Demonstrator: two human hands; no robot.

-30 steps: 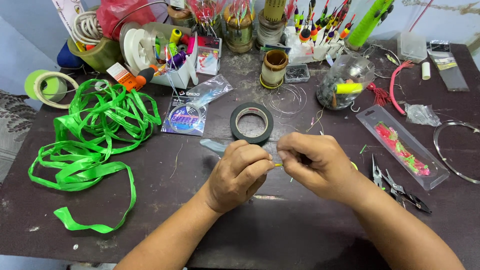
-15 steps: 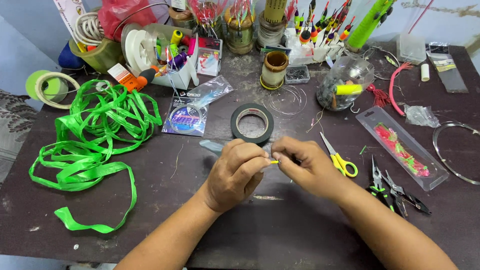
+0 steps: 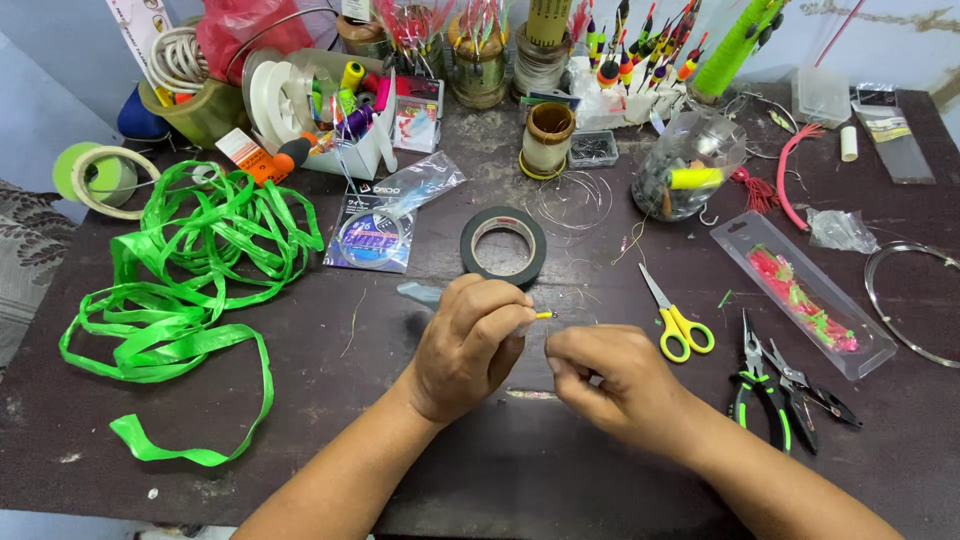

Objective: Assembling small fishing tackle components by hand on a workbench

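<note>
My left hand (image 3: 470,345) is closed around a small thin piece with a yellow tip (image 3: 543,315) that sticks out to the right of the fingers. My right hand (image 3: 605,380) sits just right of it, fingertips pinched together close to that tip; a fine line between them is too thin to make out. Both hands hover over the dark table (image 3: 420,470), just in front of a black tape roll (image 3: 503,246). Yellow-handled scissors (image 3: 676,319) lie to the right of my right hand.
A loose heap of green ribbon (image 3: 190,280) fills the left. Green-handled pliers (image 3: 762,385) and a clear tray of pink lures (image 3: 805,295) lie at the right. Packets, spools, a jar and floats crowd the back edge. A metal ring (image 3: 915,300) lies far right.
My right hand has drawn back toward me and to the right, away from the left hand, uncovering the scissors. The left hand stays put with the yellow-tipped piece.
</note>
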